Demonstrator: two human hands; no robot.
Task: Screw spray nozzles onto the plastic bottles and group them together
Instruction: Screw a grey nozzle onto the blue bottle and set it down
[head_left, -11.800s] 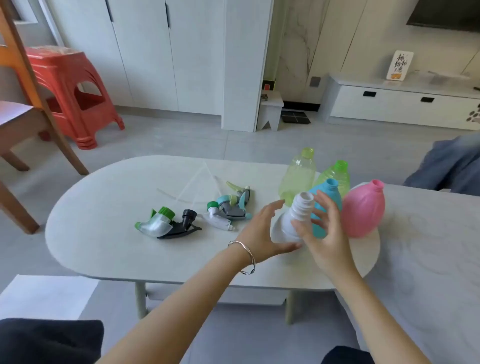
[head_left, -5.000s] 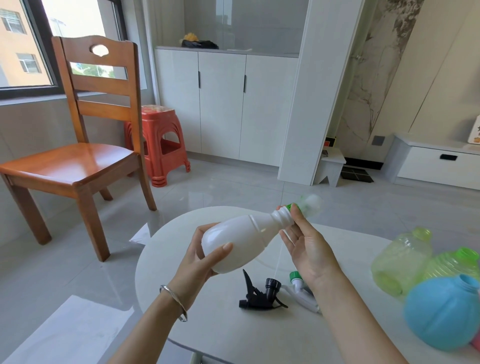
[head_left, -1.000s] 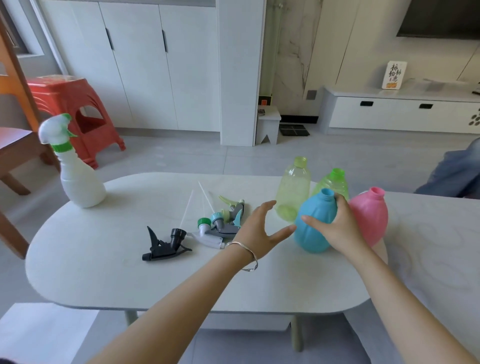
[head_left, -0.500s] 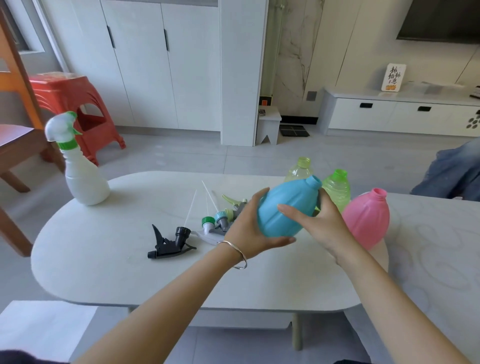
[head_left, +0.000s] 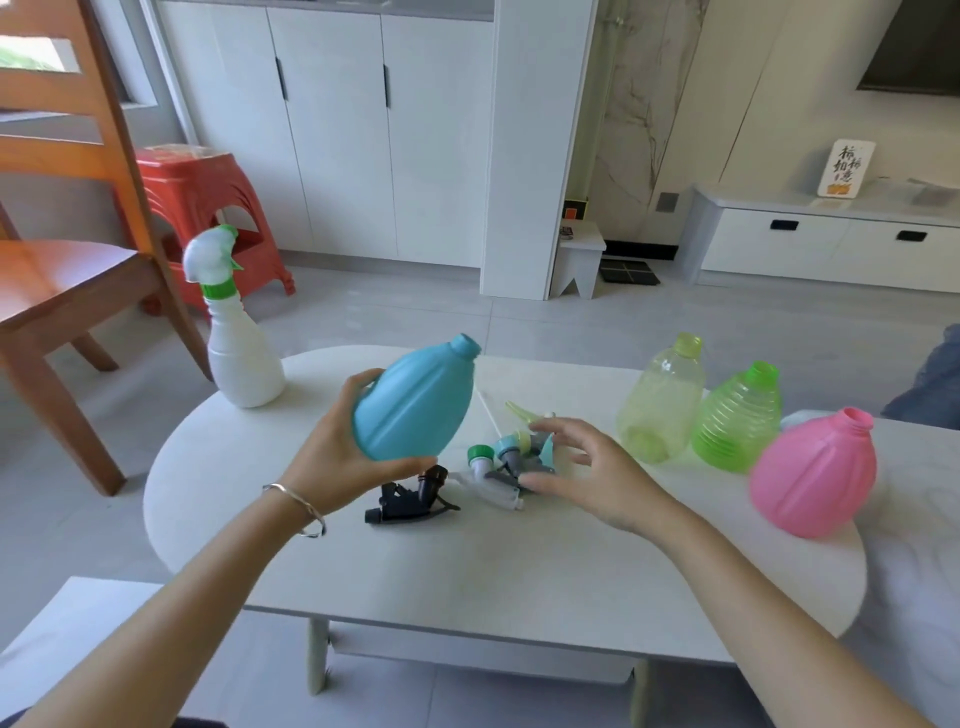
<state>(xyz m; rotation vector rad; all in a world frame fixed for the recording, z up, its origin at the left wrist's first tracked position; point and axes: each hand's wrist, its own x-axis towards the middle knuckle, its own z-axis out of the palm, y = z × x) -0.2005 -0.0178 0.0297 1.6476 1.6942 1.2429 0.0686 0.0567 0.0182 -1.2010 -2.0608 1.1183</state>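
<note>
My left hand (head_left: 337, 457) holds the blue bottle (head_left: 415, 402) by its base, lifted above the white table (head_left: 519, 577), with the open neck tilted up and to the right. My right hand (head_left: 587, 478) hovers with spread fingers over a pile of loose spray nozzles (head_left: 511, 460). A black nozzle (head_left: 410, 501) lies just below the blue bottle. A white bottle with a white and green nozzle (head_left: 234, 338) stands at the table's far left. A pale yellow-green bottle (head_left: 662, 400), a green ribbed bottle (head_left: 737, 421) and a pink bottle (head_left: 813, 475) stand uncapped on the right.
A wooden chair (head_left: 67, 228) and a red plastic stool (head_left: 202, 208) stand left of the table. White cabinets (head_left: 337, 130) and a low drawer unit (head_left: 831, 244) line the far wall. A small white step stool (head_left: 579, 260) sits on the floor behind.
The blue bottle has moved left, now held by my left hand alone. My right hand has let go of it and dropped over the nozzle pile.
</note>
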